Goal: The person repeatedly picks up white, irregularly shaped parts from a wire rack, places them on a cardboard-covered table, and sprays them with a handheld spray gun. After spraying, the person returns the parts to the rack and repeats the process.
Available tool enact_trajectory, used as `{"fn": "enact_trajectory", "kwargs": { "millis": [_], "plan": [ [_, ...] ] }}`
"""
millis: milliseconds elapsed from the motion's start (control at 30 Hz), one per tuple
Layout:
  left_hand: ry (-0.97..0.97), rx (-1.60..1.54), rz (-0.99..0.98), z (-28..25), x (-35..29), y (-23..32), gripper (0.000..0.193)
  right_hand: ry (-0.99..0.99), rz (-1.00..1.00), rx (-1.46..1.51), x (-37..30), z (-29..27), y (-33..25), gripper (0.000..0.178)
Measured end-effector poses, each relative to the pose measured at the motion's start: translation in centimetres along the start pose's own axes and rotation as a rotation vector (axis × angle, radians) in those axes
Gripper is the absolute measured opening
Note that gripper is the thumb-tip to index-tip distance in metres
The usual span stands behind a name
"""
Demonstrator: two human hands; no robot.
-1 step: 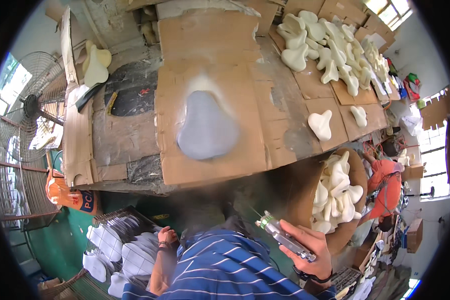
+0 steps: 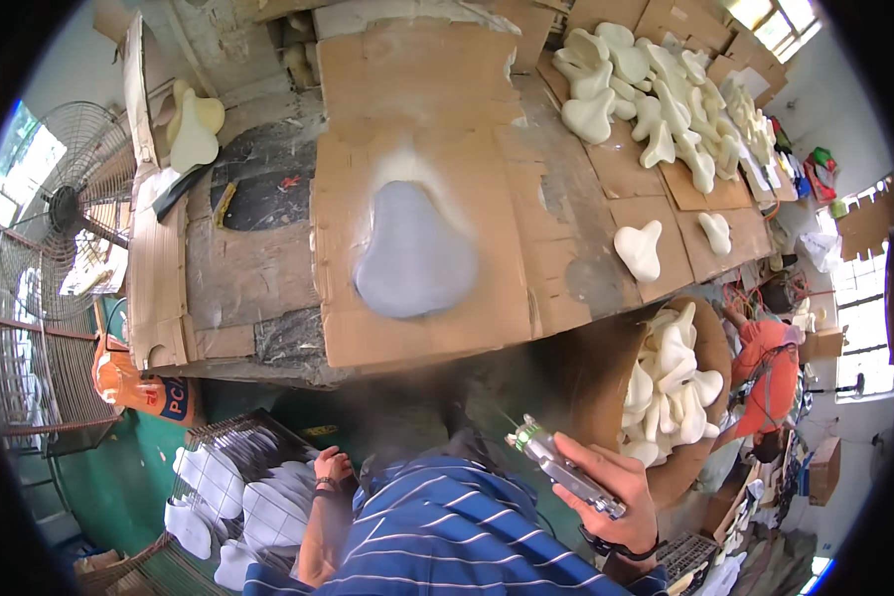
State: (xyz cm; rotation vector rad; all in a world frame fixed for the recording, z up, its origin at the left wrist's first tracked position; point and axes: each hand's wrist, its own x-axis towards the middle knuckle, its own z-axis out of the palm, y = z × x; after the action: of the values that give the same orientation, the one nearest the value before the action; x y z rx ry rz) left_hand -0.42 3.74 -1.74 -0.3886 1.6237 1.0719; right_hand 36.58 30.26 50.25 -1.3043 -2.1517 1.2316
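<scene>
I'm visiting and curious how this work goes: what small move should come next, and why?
Perhaps the right hand should raise the silver, green-collared metal tool toward the grey, pear-shaped piece on brown cardboard: the hand grips the tool, whose tip points roughly that way, but tool and piece are apart.

This looks like a workshop or small factory floor. A workbench point(image 2: 243, 288) padded with worn cardboard point(image 2: 417, 89) fills the upper middle of the frame, and many cream pieces point(image 2: 591, 116) of similar shape are heaped at upper right. More fill a big brown box point(image 2: 713, 333) at right, near another person point(image 2: 770, 363). A spray gun point(image 2: 569, 469) at lower centre-right and a large caged fan point(image 2: 65, 209) at left also suggest production work.
</scene>
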Motion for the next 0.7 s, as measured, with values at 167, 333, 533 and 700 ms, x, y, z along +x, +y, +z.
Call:
{"fn": "enact_trajectory", "kwargs": {
  "millis": [167,333,533,700],
  "plan": [
    [0.093,0.177,0.129,2.7,-1.4,3.1,0.043,0.165,-0.016,0.002,2.7,0.9,0.2,0.055],
    [0.094,0.21,0.078,1.9,-1.1,2.5,0.045,0.27,-0.053,-0.021,4.6,0.8,0.8,0.052],
    [0.101,0.118,-0.02,1.2,-1.2,0.4,0.041,0.314,-0.086,-0.101,4.2,0.1,2.0,0.062],
    [0.063,0.23,-0.016,1.0,-0.9,0.0,0.043,0.274,-0.053,-0.126,3.3,-0.3,1.9,0.062]
  ]
}}
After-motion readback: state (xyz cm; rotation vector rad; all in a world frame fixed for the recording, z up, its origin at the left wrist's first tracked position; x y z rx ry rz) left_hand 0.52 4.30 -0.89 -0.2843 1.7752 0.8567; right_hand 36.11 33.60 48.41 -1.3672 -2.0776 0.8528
